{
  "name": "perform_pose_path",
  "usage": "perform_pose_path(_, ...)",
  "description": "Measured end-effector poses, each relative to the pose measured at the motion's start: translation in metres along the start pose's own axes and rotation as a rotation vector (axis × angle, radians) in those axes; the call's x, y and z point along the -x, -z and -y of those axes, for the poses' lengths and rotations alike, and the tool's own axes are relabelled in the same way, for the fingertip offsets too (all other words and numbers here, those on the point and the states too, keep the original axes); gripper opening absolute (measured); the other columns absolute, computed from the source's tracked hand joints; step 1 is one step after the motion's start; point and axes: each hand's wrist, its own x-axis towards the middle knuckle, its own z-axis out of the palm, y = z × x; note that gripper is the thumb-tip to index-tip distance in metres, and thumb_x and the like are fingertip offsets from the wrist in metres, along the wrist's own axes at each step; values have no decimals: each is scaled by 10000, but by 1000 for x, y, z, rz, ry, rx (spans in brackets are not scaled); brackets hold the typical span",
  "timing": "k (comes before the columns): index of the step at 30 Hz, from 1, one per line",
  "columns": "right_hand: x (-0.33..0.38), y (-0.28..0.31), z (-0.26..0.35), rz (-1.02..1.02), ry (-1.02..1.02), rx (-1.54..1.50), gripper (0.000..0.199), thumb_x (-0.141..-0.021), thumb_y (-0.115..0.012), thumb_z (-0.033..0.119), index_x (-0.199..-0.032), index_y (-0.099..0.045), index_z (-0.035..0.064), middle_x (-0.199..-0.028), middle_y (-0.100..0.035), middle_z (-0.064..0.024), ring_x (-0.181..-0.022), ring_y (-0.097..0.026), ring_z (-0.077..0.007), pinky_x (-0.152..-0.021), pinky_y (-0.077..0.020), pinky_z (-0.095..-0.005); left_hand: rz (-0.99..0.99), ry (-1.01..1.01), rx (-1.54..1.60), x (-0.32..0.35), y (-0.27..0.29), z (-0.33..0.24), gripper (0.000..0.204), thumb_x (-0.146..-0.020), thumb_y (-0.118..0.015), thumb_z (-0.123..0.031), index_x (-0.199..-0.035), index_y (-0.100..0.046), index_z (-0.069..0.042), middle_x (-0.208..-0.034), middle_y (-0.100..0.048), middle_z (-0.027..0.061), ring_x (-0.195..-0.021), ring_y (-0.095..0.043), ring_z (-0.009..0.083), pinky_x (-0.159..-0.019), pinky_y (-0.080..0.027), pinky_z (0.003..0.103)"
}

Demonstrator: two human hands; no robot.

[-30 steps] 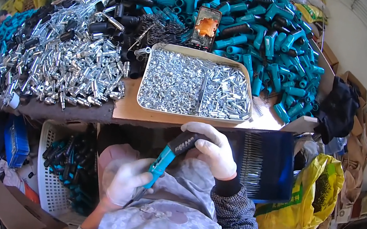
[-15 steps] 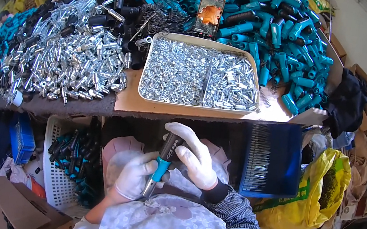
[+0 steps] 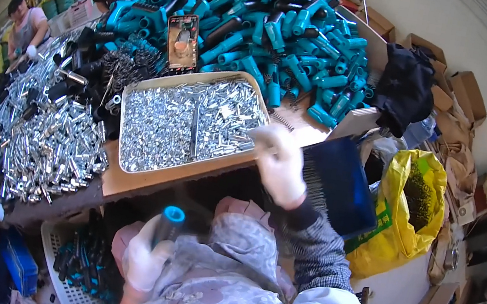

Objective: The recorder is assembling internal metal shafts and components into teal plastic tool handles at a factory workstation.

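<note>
My left hand [image 3: 144, 257], in a white glove, grips a black tool handle with a blue end [image 3: 169, 223] upright over my lap. My right hand [image 3: 280, 164], also gloved, reaches out to the near right corner of a shallow tray [image 3: 145, 171] filled with small silver metal parts [image 3: 188, 121]. Whether its blurred fingers hold a part I cannot tell. Beyond the tray lies a heap of teal and black handles [image 3: 275, 30].
A big pile of silver metal pieces [image 3: 34, 144] covers the table's left side. A white basket of finished handles [image 3: 83, 260] sits by my left knee. A dark blue box [image 3: 340, 183], a yellow sack [image 3: 412, 210] and cardboard boxes stand to the right. Two people work at the far left.
My right hand let go of the handle and moved up to the tray's corner. My left hand turned the handle upright and kept hold of it.
</note>
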Motion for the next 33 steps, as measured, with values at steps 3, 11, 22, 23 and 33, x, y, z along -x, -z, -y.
perform_pose_path(3, -21, 25, -85, -96, -19, 464, 105, -848, -691, 103, -936, -746, 85, -933, -675, -121, -913, -655, -313, -800, -519, -410, -3, 48, 104, -2, -9, 0, 670, -801, -619, -619, -1127, -616, -33, -813, -653, 92, -715, -604, 197, -652, -453, 308)
perform_pose_path(11, -28, 38, -131, -18, -214, 930, 151, -835, -703, 229, -898, -704, 93, -970, -621, -124, -947, -614, -336, -799, -501, -478, 47, 69, 218, -1, -22, 13, 952, -748, -662, -817, -1172, -586, 32, -745, -586, 18, -573, -552, 70, -494, -445, 216)
perform_pose_path(22, 21, -4, 53, 620, 102, -251, 139, -876, -698, 159, -995, -718, 90, -868, -673, -105, -832, -675, -304, -746, -543, -392, 87, 19, 38, -11, -7, 2, 790, -822, -655, -708, -1331, -621, -105, -952, -714, 158, -867, -689, 326, -807, -517, 402)
perform_pose_path(23, 21, -3, 55, 640, 105, -252, 140, -879, -695, 159, -1000, -715, 91, -882, -676, -102, -835, -676, -298, -746, -542, -392, 98, 14, 41, -10, -5, 1, 790, -822, -655, -708, -1331, -621, -105, -952, -714, 158, -867, -689, 326, -807, -517, 402)
perform_pose_path(33, 46, -23, 61, 676, 130, -345, 269, -925, -661, 201, -1153, -636, 60, -937, -672, -129, -870, -675, -330, -787, -549, -391, 98, -73, -213, -3, -8, -14, 718, -736, -776, -491, -1276, -633, -39, -894, -687, 210, -846, -676, 394, -749, -515, 434)
